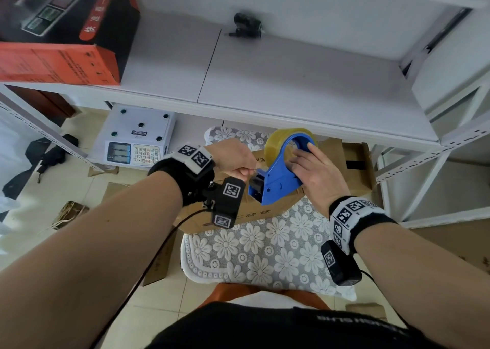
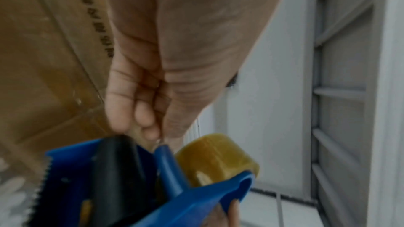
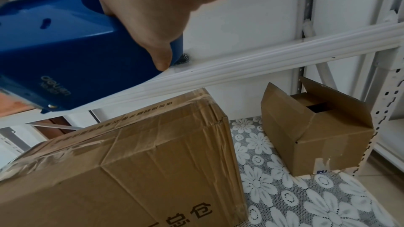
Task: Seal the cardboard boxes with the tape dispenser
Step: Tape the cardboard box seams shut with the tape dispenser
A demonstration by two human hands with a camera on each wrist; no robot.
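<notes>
A blue tape dispenser with a yellowish tape roll hangs above a large brown cardboard box. My right hand grips the dispenser through its handle opening. My left hand has its fingers curled at the dispenser's front and pinches what looks like the tape end. In the left wrist view the left hand's fingertips meet just above the dispenser and the roll. The right wrist view shows the large box with tape across its top. A smaller box stands beside it with its flaps open.
Both boxes sit on a white floral lace cloth. A white shelf board juts out right above them, with a perforated shelf post at the right. A scale and flattened cardboard lie on the floor at the left.
</notes>
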